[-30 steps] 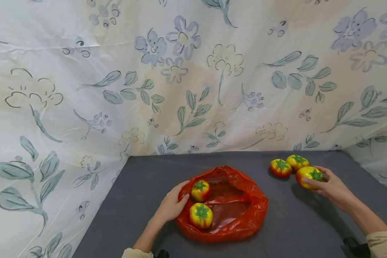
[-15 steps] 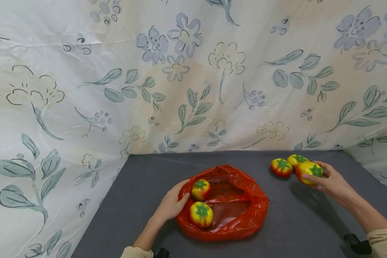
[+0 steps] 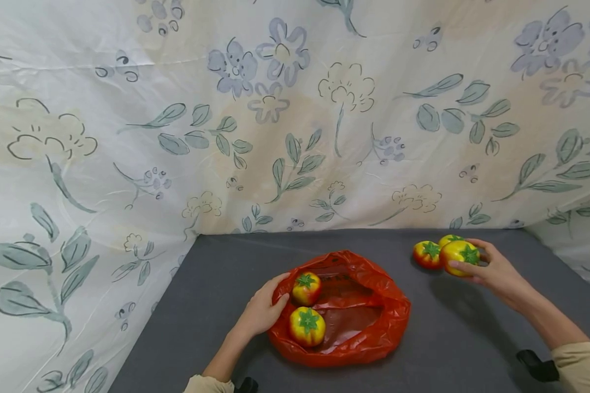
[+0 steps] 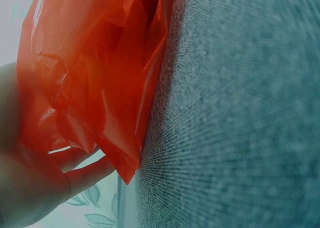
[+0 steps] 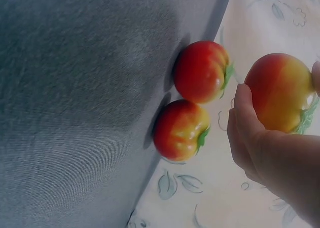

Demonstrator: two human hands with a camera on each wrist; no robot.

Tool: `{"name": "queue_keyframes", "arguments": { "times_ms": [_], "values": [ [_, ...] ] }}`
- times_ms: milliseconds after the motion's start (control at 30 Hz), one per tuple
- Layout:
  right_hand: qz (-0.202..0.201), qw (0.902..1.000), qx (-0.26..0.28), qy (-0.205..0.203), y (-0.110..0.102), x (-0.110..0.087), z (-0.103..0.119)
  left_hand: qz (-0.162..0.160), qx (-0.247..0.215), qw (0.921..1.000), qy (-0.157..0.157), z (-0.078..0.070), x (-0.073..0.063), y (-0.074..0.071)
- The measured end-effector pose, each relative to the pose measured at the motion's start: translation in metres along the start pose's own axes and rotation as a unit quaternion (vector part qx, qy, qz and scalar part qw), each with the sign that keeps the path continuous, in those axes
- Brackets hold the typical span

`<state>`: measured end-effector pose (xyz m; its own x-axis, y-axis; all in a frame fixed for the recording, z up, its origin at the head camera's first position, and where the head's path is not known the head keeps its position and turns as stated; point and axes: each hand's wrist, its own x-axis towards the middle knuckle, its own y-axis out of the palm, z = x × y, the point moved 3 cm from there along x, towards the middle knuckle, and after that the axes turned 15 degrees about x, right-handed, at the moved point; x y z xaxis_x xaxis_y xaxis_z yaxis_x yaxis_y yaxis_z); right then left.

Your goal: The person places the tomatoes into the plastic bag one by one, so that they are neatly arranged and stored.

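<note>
A red plastic bag (image 3: 359, 352) lies with its mouth spread wide. Inside, against its left side, are two red-and-yellow tomatoes with green leafy tops, a rear tomato (image 3: 306, 289) and a front tomato (image 3: 307, 327). My left hand (image 3: 264, 308) grips the bag's left rim, thumb over the edge; in the left wrist view its fingers show behind the red plastic (image 4: 95, 88). My right hand (image 3: 499, 271) holds a third tomato (image 3: 457, 258) between thumb and fingers, raised above the table. Two more tomatoes, one red (image 5: 200, 72) and one more yellow (image 5: 181, 130), sit side by side just behind it.
The dark grey tabletop (image 3: 236, 262) ends at a flowered curtain (image 3: 295, 136) along the back. More of this cloth hangs at the left and right. A black strap (image 3: 537, 365) is near the right sleeve.
My right hand, with its tomato, has moved slightly left and up, and now overlaps the two standing tomatoes more. The left hand and bag keep their place.
</note>
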<state>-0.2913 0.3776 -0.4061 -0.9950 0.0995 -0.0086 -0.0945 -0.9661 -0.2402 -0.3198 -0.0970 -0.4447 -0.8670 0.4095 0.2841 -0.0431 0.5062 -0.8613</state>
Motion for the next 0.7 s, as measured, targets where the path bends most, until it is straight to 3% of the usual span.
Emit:
{"name": "queue_keyframes", "arguments": {
  "times_ms": [233,700],
  "values": [
    [0.009,0.9997,-0.023,0.007,0.006,0.002,0.005,0.0,0.001,1.0,0.001,-0.001,0.001,-0.001],
    [0.038,0.9992,-0.01,-0.002,0.017,0.003,0.011,0.001,-0.003,1.0,-0.002,-0.002,0.0,-0.002]
  ]
}}
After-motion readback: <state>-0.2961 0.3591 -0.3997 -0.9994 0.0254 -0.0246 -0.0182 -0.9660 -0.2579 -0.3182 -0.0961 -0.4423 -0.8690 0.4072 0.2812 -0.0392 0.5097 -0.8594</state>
